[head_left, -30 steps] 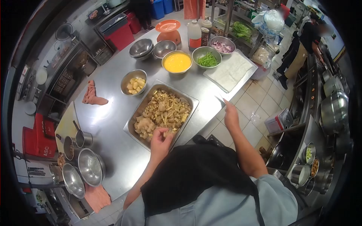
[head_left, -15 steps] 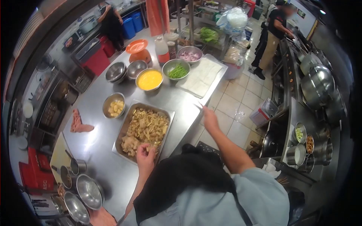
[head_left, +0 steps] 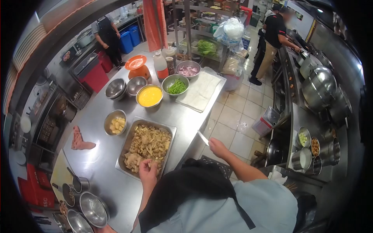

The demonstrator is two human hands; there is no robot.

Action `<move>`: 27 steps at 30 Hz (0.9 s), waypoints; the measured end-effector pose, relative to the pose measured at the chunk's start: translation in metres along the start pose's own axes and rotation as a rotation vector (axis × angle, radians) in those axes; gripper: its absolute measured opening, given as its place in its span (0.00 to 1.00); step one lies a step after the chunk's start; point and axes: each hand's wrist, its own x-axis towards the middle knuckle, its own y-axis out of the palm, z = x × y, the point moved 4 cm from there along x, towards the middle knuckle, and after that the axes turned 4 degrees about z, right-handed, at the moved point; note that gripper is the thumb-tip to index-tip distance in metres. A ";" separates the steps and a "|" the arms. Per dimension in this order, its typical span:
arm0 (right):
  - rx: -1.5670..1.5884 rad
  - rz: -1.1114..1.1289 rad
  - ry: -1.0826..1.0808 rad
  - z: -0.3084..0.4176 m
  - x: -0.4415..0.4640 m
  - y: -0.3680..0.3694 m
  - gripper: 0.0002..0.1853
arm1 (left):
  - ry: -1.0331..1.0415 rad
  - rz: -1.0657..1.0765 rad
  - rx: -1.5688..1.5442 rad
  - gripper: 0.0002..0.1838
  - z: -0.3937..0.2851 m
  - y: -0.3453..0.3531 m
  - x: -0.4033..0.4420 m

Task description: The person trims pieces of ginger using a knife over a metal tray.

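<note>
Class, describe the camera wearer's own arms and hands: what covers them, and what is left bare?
The left hand and right hand are ungloved, with no watch or bracelet visible. The forearms are bare too. The right sleeve is loose, pale grey-blue and ends around the elbow. The left sleeve is mostly hidden by the black apron.

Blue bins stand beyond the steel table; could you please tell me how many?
2: the left blue bin beside the leftmost person; the right blue bin nearer the orange cloth. Others may be hidden.
</note>
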 end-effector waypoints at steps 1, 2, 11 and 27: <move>-0.093 0.005 -0.019 -0.007 0.023 0.012 0.13 | -0.022 0.003 -0.003 0.14 -0.003 0.002 0.000; -0.190 0.003 -0.033 -0.014 0.047 0.021 0.14 | -0.044 0.014 -0.009 0.14 -0.007 0.005 -0.001; -0.151 -0.113 0.100 -0.018 0.040 0.019 0.15 | -0.051 0.027 -0.059 0.15 0.001 0.004 0.003; -0.161 0.010 0.113 -0.065 0.010 0.021 0.14 | -0.089 0.071 -0.018 0.15 0.003 -0.002 0.004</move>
